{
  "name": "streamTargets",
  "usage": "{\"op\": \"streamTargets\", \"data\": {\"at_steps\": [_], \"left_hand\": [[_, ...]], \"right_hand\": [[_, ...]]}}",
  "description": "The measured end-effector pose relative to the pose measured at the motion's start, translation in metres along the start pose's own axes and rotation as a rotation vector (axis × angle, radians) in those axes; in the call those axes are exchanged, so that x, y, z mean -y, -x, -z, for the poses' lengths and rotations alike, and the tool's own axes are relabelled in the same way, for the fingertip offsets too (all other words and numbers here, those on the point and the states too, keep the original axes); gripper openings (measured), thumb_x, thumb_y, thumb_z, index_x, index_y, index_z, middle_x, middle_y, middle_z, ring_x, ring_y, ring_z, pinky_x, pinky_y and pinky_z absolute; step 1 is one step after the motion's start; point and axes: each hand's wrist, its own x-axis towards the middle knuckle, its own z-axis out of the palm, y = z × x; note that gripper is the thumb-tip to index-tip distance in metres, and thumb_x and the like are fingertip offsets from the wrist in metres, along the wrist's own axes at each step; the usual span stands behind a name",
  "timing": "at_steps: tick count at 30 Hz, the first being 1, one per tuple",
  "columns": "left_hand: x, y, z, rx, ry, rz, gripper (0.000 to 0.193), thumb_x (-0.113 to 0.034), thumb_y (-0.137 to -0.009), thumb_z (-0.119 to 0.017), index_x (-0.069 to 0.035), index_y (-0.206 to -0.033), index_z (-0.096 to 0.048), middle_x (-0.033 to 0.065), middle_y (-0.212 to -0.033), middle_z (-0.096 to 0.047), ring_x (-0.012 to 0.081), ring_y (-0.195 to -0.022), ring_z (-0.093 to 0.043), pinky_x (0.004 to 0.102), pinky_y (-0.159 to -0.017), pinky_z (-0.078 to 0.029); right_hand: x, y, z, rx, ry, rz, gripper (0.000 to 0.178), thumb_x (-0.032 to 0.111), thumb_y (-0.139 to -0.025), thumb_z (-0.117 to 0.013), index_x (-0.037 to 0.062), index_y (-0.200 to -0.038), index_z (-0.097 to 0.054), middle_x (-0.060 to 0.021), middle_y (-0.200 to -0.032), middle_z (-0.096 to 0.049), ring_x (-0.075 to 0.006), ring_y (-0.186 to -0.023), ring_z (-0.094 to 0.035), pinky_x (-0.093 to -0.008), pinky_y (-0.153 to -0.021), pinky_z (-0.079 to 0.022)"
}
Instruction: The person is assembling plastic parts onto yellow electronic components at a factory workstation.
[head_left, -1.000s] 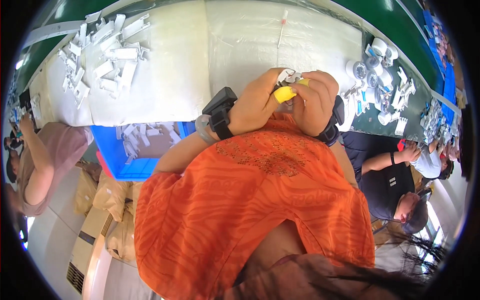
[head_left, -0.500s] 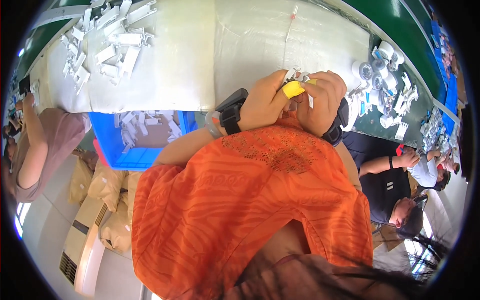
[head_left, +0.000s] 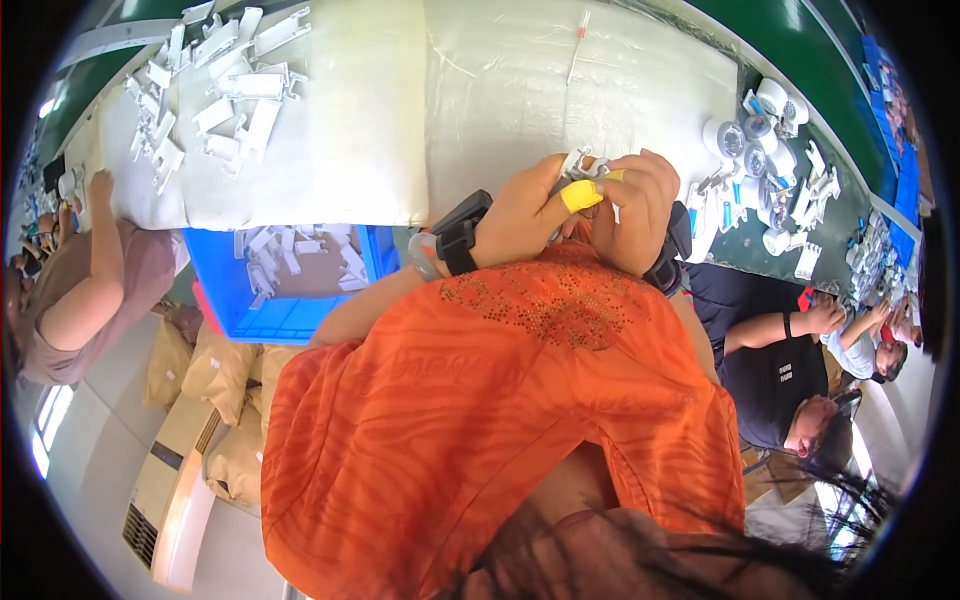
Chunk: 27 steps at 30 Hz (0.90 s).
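Close to my chest, at the table's near edge, my two hands meet around a small white plastic part (head_left: 580, 162). My left hand (head_left: 525, 212) is closed on it, with a yellow wrap (head_left: 580, 196) around the thumb. Also closed, my right hand (head_left: 640, 205) grips the part from the other side; a bit of yellow shows at its fingers too. Between the hands the part's lower portion is hidden by my fingers. Each wrist carries a black strapped device.
Loose white plastic parts (head_left: 245, 90) lie at the table's far left. Below the table edge, a blue bin (head_left: 270, 325) holds similar pieces. White round parts (head_left: 755, 150) are heaped at right. One person (head_left: 75, 300) works at left, others (head_left: 775, 370) at right. Brown sacks (head_left: 215, 370) stand on the floor.
Both hands have shifted slightly down and left, still holding the white part, which shows a little differently between the fingers. The person at left has moved an arm.
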Motion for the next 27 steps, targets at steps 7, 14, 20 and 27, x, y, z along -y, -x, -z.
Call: {"op": "streamTargets", "data": {"at_steps": [7,14,20,27], "left_hand": [[-0.001,0.002,-0.002,-0.033,-0.029,-0.039,0.023,-0.016,-0.099,-0.048,0.001,-0.114,-0.053,0.0043,-0.073,-0.059,0.0094,-0.061,-0.056,0.0251,-0.053,-0.044],[-0.004,0.001,-0.007,-0.055,0.002,-0.055,0.023,-0.017,-0.099,-0.047,0.000,-0.114,-0.054,0.0053,-0.079,-0.060,0.0089,-0.062,-0.055,0.0250,-0.054,-0.045],[-0.003,-0.014,0.026,-0.002,-0.083,0.037,0.032,-0.027,-0.102,-0.041,-0.003,-0.120,-0.054,0.0037,-0.082,-0.060,0.0090,-0.061,-0.056,0.0239,-0.052,-0.047],[-0.054,-0.099,0.174,-0.294,0.025,-0.182,0.041,-0.037,-0.100,-0.043,-0.004,-0.123,-0.050,0.0098,-0.090,-0.063,0.0157,-0.069,-0.061,0.0319,-0.054,-0.052]], "right_hand": [[0.006,-0.001,0.000,-0.002,0.043,-0.026,0.022,0.004,-0.068,-0.070,0.0095,-0.088,-0.062,-0.0037,-0.084,-0.058,-0.0224,-0.087,-0.061,-0.0450,-0.094,-0.041],[0.007,0.000,0.002,-0.006,0.074,-0.034,0.020,0.005,-0.070,-0.070,0.0092,-0.088,-0.062,-0.0037,-0.084,-0.058,-0.0224,-0.087,-0.061,-0.0455,-0.094,-0.041],[-0.009,-0.003,0.011,0.095,-0.045,-0.089,0.030,0.004,-0.070,-0.074,0.0081,-0.098,-0.065,-0.0082,-0.092,-0.063,-0.0293,-0.092,-0.060,-0.0410,-0.086,-0.045],[-0.118,0.105,0.095,0.202,0.413,-0.353,0.028,0.000,-0.075,-0.068,0.0085,-0.102,-0.065,-0.0096,-0.095,-0.064,-0.0309,-0.089,-0.062,-0.0400,-0.080,-0.047]]}}
